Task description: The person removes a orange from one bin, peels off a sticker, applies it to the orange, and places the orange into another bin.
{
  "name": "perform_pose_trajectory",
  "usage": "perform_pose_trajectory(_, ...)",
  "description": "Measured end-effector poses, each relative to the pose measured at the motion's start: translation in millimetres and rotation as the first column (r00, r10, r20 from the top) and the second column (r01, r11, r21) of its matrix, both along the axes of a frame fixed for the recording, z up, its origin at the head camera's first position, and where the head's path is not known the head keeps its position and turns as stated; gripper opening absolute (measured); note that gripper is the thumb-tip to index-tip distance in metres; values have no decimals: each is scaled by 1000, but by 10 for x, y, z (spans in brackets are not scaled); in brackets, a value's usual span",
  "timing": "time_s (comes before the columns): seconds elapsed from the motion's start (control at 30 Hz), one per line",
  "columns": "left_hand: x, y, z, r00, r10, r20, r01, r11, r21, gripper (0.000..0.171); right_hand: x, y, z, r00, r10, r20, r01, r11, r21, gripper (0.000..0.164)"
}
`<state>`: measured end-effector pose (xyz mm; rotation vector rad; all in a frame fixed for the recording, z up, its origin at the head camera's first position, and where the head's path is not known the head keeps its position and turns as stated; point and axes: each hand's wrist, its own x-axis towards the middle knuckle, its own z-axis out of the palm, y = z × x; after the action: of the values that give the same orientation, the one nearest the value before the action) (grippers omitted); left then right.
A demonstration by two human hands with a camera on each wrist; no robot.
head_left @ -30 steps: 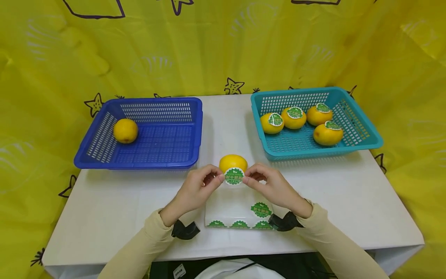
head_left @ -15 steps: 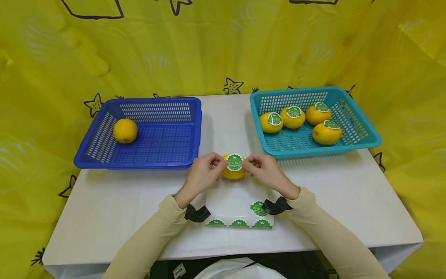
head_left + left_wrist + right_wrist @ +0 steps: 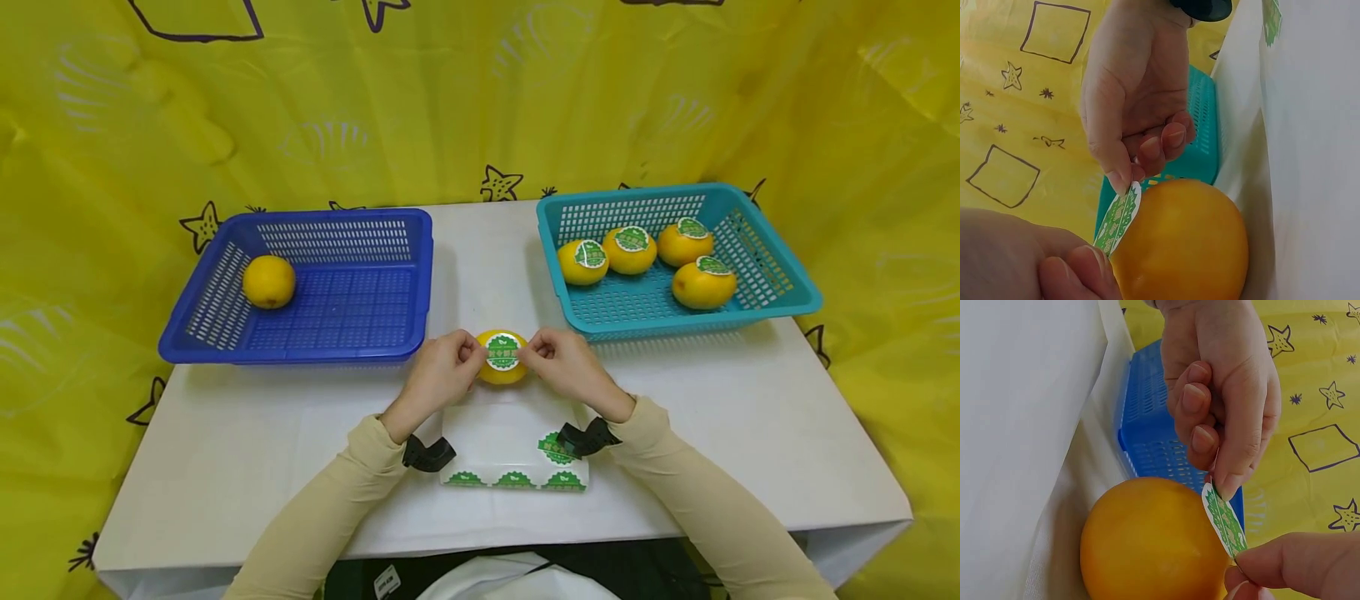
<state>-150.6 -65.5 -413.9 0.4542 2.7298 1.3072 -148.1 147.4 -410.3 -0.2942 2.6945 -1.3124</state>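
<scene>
A round white-edged green sticker [image 3: 502, 352] is stretched between both hands. My left hand [image 3: 441, 375] pinches its left edge between thumb and finger, and my right hand [image 3: 573, 371] pinches the right edge the same way. Just behind it sits a smooth yellow-orange oval fruit [image 3: 1147, 544] on the table. In the left wrist view the sticker [image 3: 1117, 219] stands on edge right at the side of the fruit [image 3: 1188, 244], its face turned away from the skin. Below the hands lies a white sticker sheet [image 3: 498, 433], with several green stickers along its near edge.
A blue basket [image 3: 337, 354] at the left holds one plain yellow fruit [image 3: 268, 282]. At the right, a teal basket [image 3: 697, 321] holds several fruits with green stickers on top. Behind the white table [image 3: 750, 433] hangs a yellow patterned curtain [image 3: 420, 100].
Both hands have moved forward and up with the sticker, from the near side of the fruit to over its top. In the last half second they have barely shifted.
</scene>
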Motion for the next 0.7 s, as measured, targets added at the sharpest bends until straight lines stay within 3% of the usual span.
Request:
perform_pose_trajectory(0.37,-4,6,-39,995,4,-98,-8,999,-41,15,-6,3,-34,1000,12,13,-12,1000,-3,16)
perform_pose_trajectory(0.7,-8,-10,-75,998,-10,-67,9,1000,-28,16,-23,45,-48,991,34,133,-27,998,-49,17)
